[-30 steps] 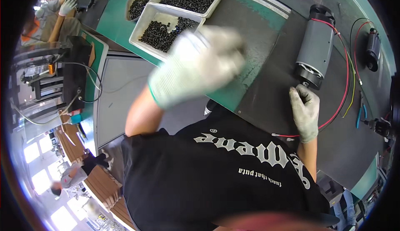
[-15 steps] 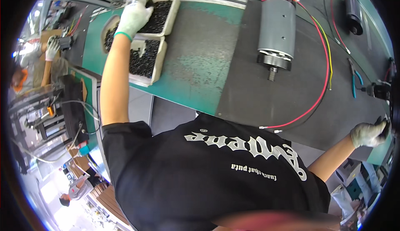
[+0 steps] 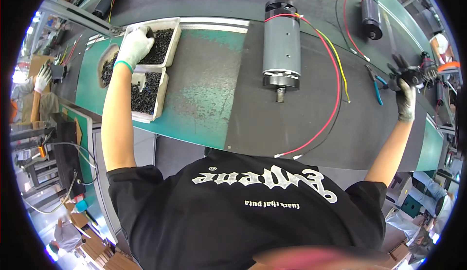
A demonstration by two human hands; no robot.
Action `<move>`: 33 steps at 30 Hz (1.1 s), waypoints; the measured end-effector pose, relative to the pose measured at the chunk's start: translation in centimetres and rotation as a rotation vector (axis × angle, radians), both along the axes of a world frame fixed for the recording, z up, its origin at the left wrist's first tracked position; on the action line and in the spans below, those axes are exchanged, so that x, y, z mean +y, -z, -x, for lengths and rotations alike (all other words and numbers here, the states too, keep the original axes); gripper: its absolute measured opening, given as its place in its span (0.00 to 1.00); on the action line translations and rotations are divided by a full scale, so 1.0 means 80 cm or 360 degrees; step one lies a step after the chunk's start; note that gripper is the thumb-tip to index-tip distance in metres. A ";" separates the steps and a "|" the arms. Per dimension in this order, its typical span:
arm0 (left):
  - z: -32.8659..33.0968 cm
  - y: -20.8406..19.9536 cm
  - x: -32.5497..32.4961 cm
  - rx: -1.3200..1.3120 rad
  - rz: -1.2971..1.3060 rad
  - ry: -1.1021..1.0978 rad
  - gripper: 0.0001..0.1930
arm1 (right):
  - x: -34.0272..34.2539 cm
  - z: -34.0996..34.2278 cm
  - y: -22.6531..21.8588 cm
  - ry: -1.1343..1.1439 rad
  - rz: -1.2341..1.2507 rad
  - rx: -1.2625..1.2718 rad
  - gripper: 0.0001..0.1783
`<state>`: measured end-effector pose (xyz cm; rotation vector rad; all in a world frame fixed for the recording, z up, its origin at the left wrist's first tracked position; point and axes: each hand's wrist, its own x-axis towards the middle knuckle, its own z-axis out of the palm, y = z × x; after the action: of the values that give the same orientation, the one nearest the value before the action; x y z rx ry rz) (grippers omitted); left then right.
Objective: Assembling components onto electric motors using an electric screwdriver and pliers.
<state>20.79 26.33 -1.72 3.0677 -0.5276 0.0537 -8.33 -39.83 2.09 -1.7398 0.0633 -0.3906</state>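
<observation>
My left hand (image 3: 135, 48), in a white glove with a green cuff, is over the far white bin (image 3: 176, 39) of small black parts (image 3: 162, 45). Its dark fingertips curl down at the parts; what they pinch is too small to make out. At the right, my right hand (image 3: 405, 87), in a glove with dark fingers, is at a black power screwdriver (image 3: 414, 79). Its fingers are spread beside the tool, and contact is unclear. Between the hands lies a grey cylindrical motor (image 3: 281, 46) with a threaded shaft and red, black and yellow-green wires.
A near bin (image 3: 161, 95) and a rounded tray (image 3: 103, 73) hold more black parts. Blue-handled pliers (image 3: 377, 89) lie left of the screwdriver. Another motor (image 3: 370, 16) lies farther back. A co-worker's gloved hand (image 3: 43, 79) is at the far left.
My right hand has moved away from the table's near right edge, up to the screwdriver, with its fingers now spread. My left hand stays at the far bin. The whole view has shifted.
</observation>
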 end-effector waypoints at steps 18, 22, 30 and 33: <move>0.027 -0.023 0.008 -0.0062 0.0558 0.0125 0.16 | 0.206 0.052 -0.010 0.0079 -0.0512 -0.0403 0.35; 0.102 -0.049 -0.059 0.0705 0.2704 0.0182 0.11 | 0.224 0.039 -0.022 -0.0416 -0.0663 -0.0446 0.29; 0.269 -0.025 -0.267 0.2237 0.3697 0.0913 0.12 | 0.280 -0.009 -0.103 -0.0935 -0.0557 -0.0928 0.14; 0.283 -0.020 -0.298 0.2371 0.3847 0.0800 0.11 | 0.289 -0.019 -0.098 -0.0761 -0.0456 -0.0877 0.15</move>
<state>-1.87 2.50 -0.15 0.1949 -0.3517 -0.7507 -6.78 -16.75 9.94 -1.2636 -0.6513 -0.4641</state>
